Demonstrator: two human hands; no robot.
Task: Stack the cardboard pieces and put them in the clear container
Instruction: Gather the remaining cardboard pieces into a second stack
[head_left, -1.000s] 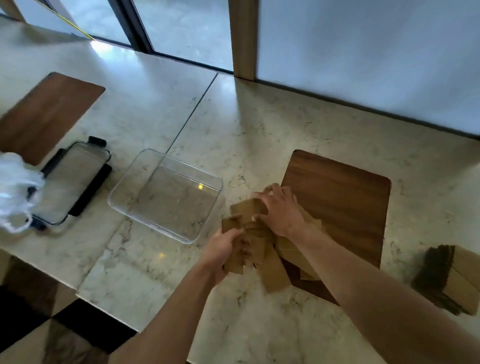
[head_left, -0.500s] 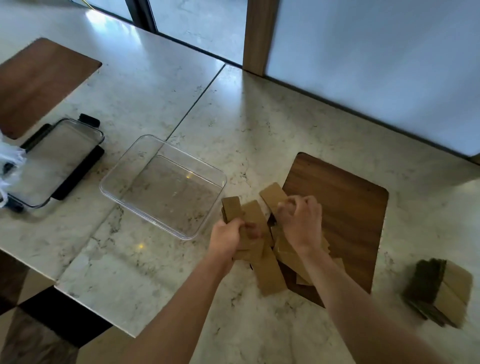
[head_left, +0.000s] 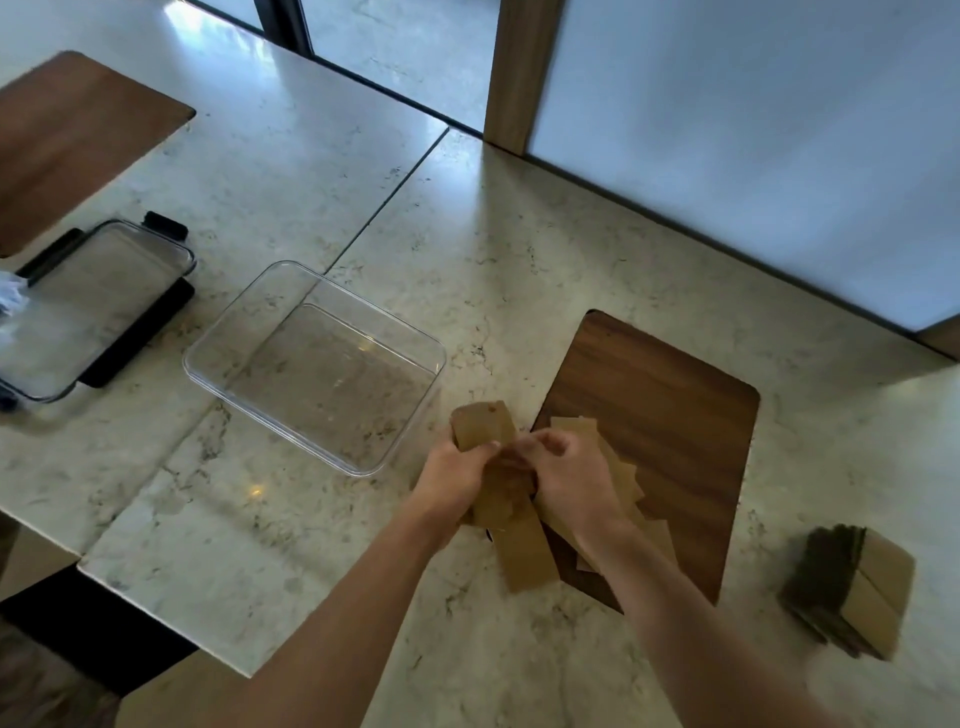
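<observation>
On the pale marble table (head_left: 519, 249), my left hand (head_left: 457, 480) and right hand (head_left: 566, 478) clamp cardboard pieces (head_left: 524, 551) at the wooden mat's (head_left: 670, 415) near-left edge; the clear container (head_left: 317, 364) sits just left.

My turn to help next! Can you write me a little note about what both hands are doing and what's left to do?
Left hand: closed on a few cardboard pieces, held up beside the clear container.
Right hand: fingers curled at the same bunch, over the loose pile lying partly on the wooden mat.
Done: a tidy stack lies on the counter at the far right.
Left: gather and square the loose pieces, then put all the cardboard in the container, which holds nothing yet. Its lid lies further left.
</observation>
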